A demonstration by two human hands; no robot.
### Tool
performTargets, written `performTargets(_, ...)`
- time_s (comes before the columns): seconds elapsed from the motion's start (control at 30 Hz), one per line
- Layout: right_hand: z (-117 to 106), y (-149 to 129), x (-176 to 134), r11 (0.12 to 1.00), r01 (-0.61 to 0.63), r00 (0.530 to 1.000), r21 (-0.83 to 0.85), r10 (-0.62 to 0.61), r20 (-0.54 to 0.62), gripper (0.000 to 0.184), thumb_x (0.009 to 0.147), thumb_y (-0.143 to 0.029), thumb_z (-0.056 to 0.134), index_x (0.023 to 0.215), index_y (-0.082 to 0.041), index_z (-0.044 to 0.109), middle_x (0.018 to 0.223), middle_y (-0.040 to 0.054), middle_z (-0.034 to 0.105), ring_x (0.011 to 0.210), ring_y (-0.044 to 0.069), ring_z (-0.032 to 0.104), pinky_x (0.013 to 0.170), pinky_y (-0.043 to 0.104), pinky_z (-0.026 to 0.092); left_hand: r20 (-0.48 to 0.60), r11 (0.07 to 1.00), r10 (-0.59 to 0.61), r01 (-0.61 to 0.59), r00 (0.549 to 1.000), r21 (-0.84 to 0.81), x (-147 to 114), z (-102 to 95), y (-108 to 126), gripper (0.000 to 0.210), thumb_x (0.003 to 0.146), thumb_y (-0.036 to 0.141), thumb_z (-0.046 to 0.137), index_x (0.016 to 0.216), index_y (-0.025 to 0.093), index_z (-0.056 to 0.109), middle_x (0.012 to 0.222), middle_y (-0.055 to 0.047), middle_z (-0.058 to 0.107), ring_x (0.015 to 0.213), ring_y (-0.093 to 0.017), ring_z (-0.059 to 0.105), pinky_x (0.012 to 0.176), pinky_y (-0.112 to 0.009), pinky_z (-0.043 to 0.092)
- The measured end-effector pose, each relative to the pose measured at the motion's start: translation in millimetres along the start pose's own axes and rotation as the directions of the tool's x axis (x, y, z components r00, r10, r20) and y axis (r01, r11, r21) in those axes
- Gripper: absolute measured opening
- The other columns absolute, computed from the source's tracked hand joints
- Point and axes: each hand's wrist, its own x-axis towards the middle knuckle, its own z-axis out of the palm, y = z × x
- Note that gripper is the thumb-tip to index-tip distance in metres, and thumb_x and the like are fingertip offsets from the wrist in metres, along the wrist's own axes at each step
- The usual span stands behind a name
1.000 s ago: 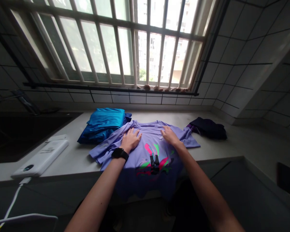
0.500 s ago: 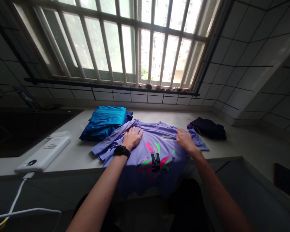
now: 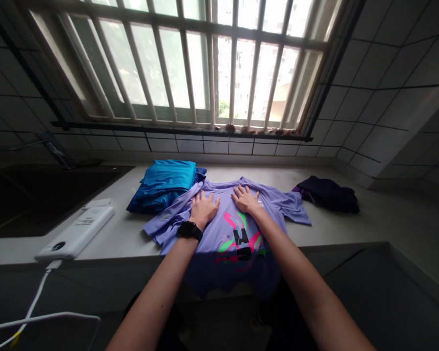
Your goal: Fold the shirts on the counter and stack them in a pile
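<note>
A lavender T-shirt (image 3: 223, 239) with a pink, green and black print lies spread on the counter, its lower part hanging over the front edge. My left hand (image 3: 204, 208) rests flat on the shirt's upper left chest, fingers spread. My right hand (image 3: 246, 199) also lies flat on it, just below the collar and partly over the white logo. The right sleeve is stretched out to the side, while the left one is wrinkled. Neither hand grips the cloth.
Folded blue clothes (image 3: 168, 183) are piled left of the shirt. Dark clothing (image 3: 327, 194) lies to the right. A white power bank (image 3: 76, 234) with a cable sits near the dark sink (image 3: 58, 195). Behind the counter (image 3: 336, 229) is a barred window (image 3: 190, 73).
My right hand has moved left from the right shoulder area to the upper chest of the shirt. My left hand stays in place on the cloth. The view has shifted slightly.
</note>
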Motion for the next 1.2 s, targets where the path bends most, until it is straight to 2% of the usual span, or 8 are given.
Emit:
performTargets(0.13, -14.3, 8.0, -7.6, 0.999, 0.011, 0.997, 0.041, -0.008, -0.073, 0.059, 0.110, -0.039, 0.019, 0.168, -0.028, 0.029, 0.175, 0.0057, 0.027, 0.161, 0.026, 0.024, 0.128, 0.060, 0.019, 0.015, 1.000, -0.002, 0.003, 1.000, -0.025, 1.5, 0.0, -0.7, 0.059, 0.107, 0.049, 0.030, 0.149, 0.018, 0.057, 0.162, -0.018, 0.048, 0.149, -0.037, 0.044, 0.122, -0.050, 0.035)
performTargets(0.27, -24.2, 59.4, -50.9, 0.978, -0.192, 0.943, 0.077, 0.205, -0.263, 0.058, 0.108, -0.028, 0.025, 0.159, -0.013, 0.045, 0.164, 0.0168, 0.046, 0.147, 0.025, 0.048, 0.120, 0.038, 0.038, 0.030, 0.999, 0.001, 0.001, 1.000, -0.048, 1.6, -1.0, -0.5, 0.060, 0.107, 0.049, 0.029, 0.149, 0.018, 0.056, 0.163, -0.018, 0.047, 0.149, -0.038, 0.043, 0.123, -0.051, 0.034)
performTargets(0.5, -28.6, 164.3, -125.9, 0.872, -0.490, 0.868, 0.015, 0.489, -0.084, 0.057, 0.109, -0.035, 0.024, 0.159, -0.016, 0.046, 0.167, 0.0175, 0.041, 0.155, 0.033, 0.038, 0.126, 0.062, 0.025, 0.042, 0.998, 0.007, -0.004, 0.999, -0.065, 1.4, -2.4, 0.9, 0.062, 0.107, 0.049, 0.028, 0.150, 0.014, 0.056, 0.163, -0.024, 0.045, 0.150, -0.041, 0.042, 0.122, -0.053, 0.034)
performTargets(0.6, -33.8, 149.0, -122.2, 0.899, -0.437, 0.885, 0.017, 0.434, -0.167, 0.056, 0.108, -0.027, 0.023, 0.157, -0.015, 0.048, 0.165, 0.0177, 0.044, 0.153, 0.031, 0.041, 0.127, 0.060, 0.024, 0.048, 0.998, 0.001, 0.002, 0.999, -0.063, 0.7, -3.8, 1.1, 0.063, 0.107, 0.049, 0.027, 0.150, 0.014, 0.056, 0.163, -0.023, 0.044, 0.149, -0.040, 0.043, 0.122, -0.053, 0.034)
performTargets(0.67, -32.4, 118.4, -111.1, 0.965, -0.263, 0.945, 0.009, 0.260, -0.200, 0.054, 0.107, -0.025, 0.027, 0.155, -0.015, 0.050, 0.166, 0.0159, 0.044, 0.153, 0.028, 0.040, 0.128, 0.054, 0.023, 0.048, 0.999, 0.002, 0.001, 0.999, -0.055, 0.1, -4.7, 1.1, 0.063, 0.107, 0.049, 0.027, 0.151, 0.014, 0.056, 0.163, -0.023, 0.044, 0.150, -0.039, 0.042, 0.123, -0.053, 0.033)
performTargets(0.8, -14.5, 42.2, -81.7, 0.998, 0.030, 0.999, 0.057, -0.029, -0.027, 0.055, 0.110, -0.041, 0.031, 0.162, -0.028, 0.041, 0.175, 0.0068, 0.026, 0.160, 0.028, 0.025, 0.128, 0.060, 0.021, 0.044, 0.999, -0.003, 0.005, 0.999, -0.039, -0.5, -4.4, 1.2, 0.061, 0.107, 0.049, 0.029, 0.153, 0.017, 0.054, 0.164, -0.021, 0.044, 0.150, -0.039, 0.043, 0.123, -0.054, 0.034)
performTargets(1.03, 11.1, -10.3, -43.7, 0.988, -0.143, 0.989, 0.059, 0.145, -0.024, 0.062, 0.109, -0.046, 0.024, 0.168, -0.027, 0.028, 0.178, 0.0113, 0.014, 0.162, 0.042, 0.006, 0.117, 0.085, 0.006, 0.008, 0.998, -0.003, 0.004, 1.000, -0.069, 3.8, 3.8, -1.5, 0.057, 0.106, 0.045, 0.035, 0.150, 0.015, 0.057, 0.164, -0.021, 0.045, 0.153, -0.037, 0.040, 0.123, -0.052, 0.036)
performTargets(1.2, 15.1, -8.3, -37.9, 0.991, -0.117, 0.992, 0.067, 0.120, -0.048, 0.064, 0.108, -0.047, 0.025, 0.168, -0.025, 0.030, 0.178, 0.0119, 0.014, 0.162, 0.042, 0.007, 0.117, 0.085, 0.004, -0.029, 0.954, 0.263, -0.265, 0.964, -0.143, 9.8, 8.4, -4.6, 0.049, 0.104, 0.038, 0.043, 0.146, 0.022, 0.061, 0.162, -0.010, 0.050, 0.151, -0.028, 0.044, 0.126, -0.040, 0.035)
